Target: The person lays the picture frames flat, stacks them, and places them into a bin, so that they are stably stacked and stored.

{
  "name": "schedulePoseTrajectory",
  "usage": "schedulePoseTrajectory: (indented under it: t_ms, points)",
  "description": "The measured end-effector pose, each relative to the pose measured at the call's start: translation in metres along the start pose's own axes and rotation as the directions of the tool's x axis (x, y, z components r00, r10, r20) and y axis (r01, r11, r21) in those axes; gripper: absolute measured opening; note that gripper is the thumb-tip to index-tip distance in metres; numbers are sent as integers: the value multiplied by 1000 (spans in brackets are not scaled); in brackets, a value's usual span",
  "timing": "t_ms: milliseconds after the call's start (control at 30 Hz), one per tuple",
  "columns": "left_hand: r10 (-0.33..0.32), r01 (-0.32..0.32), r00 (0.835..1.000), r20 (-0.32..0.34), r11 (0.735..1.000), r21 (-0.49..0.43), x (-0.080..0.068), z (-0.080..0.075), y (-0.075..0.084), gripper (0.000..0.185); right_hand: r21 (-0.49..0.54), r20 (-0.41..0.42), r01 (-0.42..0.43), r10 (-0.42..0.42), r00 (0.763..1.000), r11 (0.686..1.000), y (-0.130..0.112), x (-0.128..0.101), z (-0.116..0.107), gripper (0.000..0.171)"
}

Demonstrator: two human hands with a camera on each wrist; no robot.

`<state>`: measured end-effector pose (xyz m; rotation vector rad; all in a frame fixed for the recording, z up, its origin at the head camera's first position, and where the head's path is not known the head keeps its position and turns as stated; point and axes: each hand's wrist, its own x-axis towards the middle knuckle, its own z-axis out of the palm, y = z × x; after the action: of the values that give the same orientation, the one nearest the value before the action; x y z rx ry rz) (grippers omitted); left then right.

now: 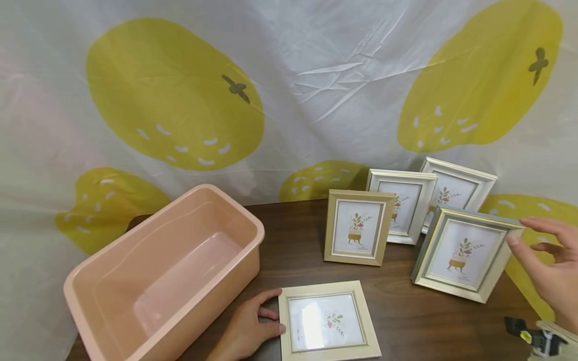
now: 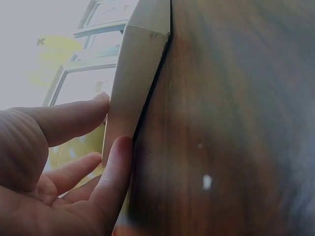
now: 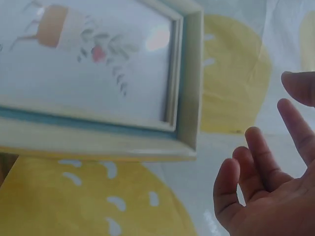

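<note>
In the head view a cream picture frame (image 1: pixel 326 346) lies face up at the front of the table. My left hand (image 1: pixel 253 321) touches its left edge with the thumb and a finger; the left wrist view has these fingertips against the frame's side (image 2: pixel 135 69). A deep picture frame (image 1: pixel 471 220) with grey-blue sides stands tilted at the right. My right hand (image 1: pixel 553 255) is beside its upper right corner, thumb and fingers spread. From the right wrist, the hand (image 3: pixel 275 191) appears apart from the frame (image 3: pixel 189 83), holding nothing.
A pink plastic bin (image 1: pixel 230 281) stands on the left of the brown wooden table (image 1: pixel 289 240). Behind, a tan frame (image 1: pixel 331 225) and two white frames, one nearer (image 1: pixel 417 210) and one farther (image 1: pixel 485 188), stand upright. A white cloth (image 1: pixel 307 125) with yellow fruit prints hangs behind them.
</note>
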<state>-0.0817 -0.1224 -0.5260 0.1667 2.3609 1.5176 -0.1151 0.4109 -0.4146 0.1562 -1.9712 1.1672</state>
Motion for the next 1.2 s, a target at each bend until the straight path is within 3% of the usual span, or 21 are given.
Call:
schedulePoseTrajectory:
  t_ms: [167, 367, 633, 833, 967, 1067, 1200]
  points:
    - [-5, 5, 1000, -9, 1000, 17, 1, 0, -1, 74, -150, 75, -98, 110, 991, 984, 14, 3, -5, 46]
    - [-25, 25, 1000, -6, 999, 30, 1, 1, 0, 73, -90, 144, -130, 142, 979, 987, 34, 0, -11, 48]
    - [-26, 26, 1000, -10, 1000, 16, 0, 1, 0, 73, -90, 261, -145, 164, 951, 985, 51, -6, -13, 53]
    - [-29, 29, 999, -17, 999, 24, -1, 0, 2, 72, -9, 267, -151, 148, 952, 988, 57, -4, -14, 50]
    - [-31, 31, 999, -17, 999, 30, 0, 0, 2, 72, 154, 285, -171, 121, 951, 973, 56, -3, -14, 43]
    - [-36, 37, 999, -16, 999, 29, 0, 0, 2, 72, 199, 326, -176, 104, 940, 964, 52, -2, -16, 44]
    - [-37, 37, 999, -12, 999, 26, 0, 0, 2, 72, 5, 383, -115, 105, 918, 993, 46, -2, -21, 47]
